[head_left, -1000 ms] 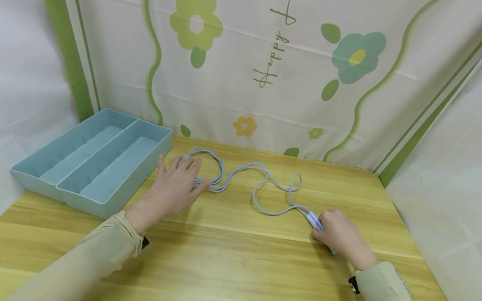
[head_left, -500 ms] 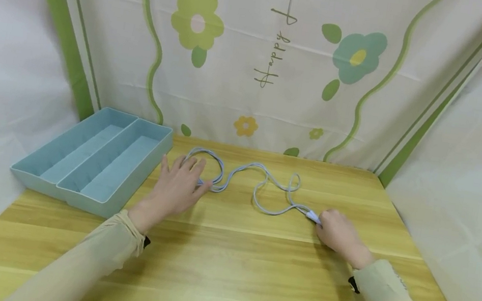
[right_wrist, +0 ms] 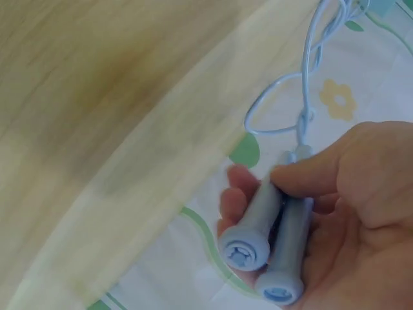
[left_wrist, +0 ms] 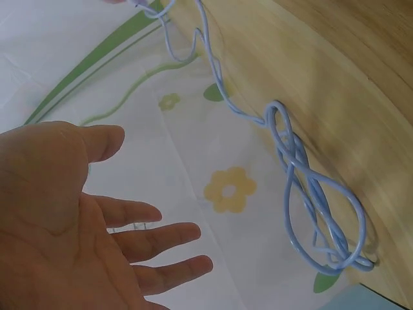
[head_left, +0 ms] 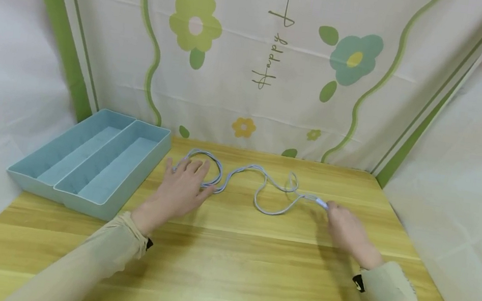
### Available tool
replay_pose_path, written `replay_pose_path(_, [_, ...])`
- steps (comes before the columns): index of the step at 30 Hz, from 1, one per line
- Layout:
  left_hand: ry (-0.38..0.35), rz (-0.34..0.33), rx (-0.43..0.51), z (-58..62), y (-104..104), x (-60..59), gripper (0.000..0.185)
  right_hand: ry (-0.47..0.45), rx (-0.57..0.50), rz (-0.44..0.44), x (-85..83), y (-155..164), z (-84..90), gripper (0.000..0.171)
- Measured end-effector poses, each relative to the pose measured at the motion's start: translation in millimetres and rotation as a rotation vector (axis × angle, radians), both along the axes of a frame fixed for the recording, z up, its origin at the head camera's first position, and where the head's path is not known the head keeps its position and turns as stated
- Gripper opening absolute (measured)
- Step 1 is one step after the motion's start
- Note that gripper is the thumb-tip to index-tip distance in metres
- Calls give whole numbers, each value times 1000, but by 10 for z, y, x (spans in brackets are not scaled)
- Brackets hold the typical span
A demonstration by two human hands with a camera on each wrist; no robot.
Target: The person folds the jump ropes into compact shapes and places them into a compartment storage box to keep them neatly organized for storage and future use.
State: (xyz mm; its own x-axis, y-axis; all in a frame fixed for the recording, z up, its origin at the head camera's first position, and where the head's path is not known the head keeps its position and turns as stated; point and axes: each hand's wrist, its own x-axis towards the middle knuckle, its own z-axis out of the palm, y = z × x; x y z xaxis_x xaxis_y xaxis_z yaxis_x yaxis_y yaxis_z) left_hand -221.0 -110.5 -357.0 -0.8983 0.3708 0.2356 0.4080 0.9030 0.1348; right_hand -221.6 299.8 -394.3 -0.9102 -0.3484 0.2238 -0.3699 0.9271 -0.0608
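A light blue jump rope [head_left: 276, 213] winds across the wooden table, its cord gathered in a loose coil [left_wrist: 322, 213] on the left. Both of its handles [right_wrist: 253, 232] lie side by side in my right hand [head_left: 349, 233], gripped by thumb and curled fingers a little above the tabletop. In the head view that hand covers most of the handles. My left hand [head_left: 177, 193] spreads its fingers by the coil; the left wrist view shows its palm holding nothing, apart from the cord.
A blue tray [head_left: 104, 211] with two long compartments stands at the table's left, just beyond my left hand. White cloth [head_left: 244, 58] printed with flowers walls the wooden table [head_left: 233, 273] at the back and both sides.
My right hand has risen slightly and moved right with the handles, lifting the cord beside them and straightening it somewhat. The left hand has shifted a little to the right.
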Motion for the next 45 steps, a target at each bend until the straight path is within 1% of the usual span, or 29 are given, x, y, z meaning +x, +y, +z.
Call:
replay_pose_path(3, [7,-33,0,18,71,-2,64,44,24,11,19,-7,52,23])
replay_pose_path(5, [9,-64,-2,26,138,-10,62,63,26,20,30,-23,83,24])
replay_pose_path(10, [15,-161,-13,57,371,-42,58,124,-11,86,60,-102,167,28])
replay_pose_path(12, [21,-197,-32,62,473,-64,58,143,-26,108,74,-140,198,34])
replay_pose_path(15, [18,-238,-69,62,611,-100,58,167,-41,126,89,-185,231,37])
replay_pose_path(17, [14,-258,-91,62,686,-119,57,184,-47,131,95,-205,244,37])
replay_pose_path(20, [3,-286,-93,68,770,-132,57,226,-54,148,101,-225,256,36])
replay_pose_path(23, [-12,-309,-61,64,827,-141,57,273,-66,176,105,-238,268,35])
replay_pose_path(25, [-18,-312,-48,51,858,-151,57,294,-81,195,109,-247,278,35])
replay_pose_path(28, [-21,-308,-18,22,910,-187,55,299,-105,209,121,-264,298,36])
replay_pose_path(30, [-25,-300,20,5,958,-222,55,288,-122,208,134,-282,318,36])
replay_pose_path(35, [-53,-292,196,-20,1117,-315,53,242,-155,179,168,-337,391,30])
replay_pose_path(37, [-61,-290,248,-20,1173,-338,53,225,-169,162,177,-365,432,27])
replay_pose_path(40, [-79,-276,298,-26,1224,-352,54,205,-189,144,187,-411,498,24])
replay_pose_path(45, [-134,-259,415,-55,1262,-373,54,223,-228,158,218,-464,591,25])
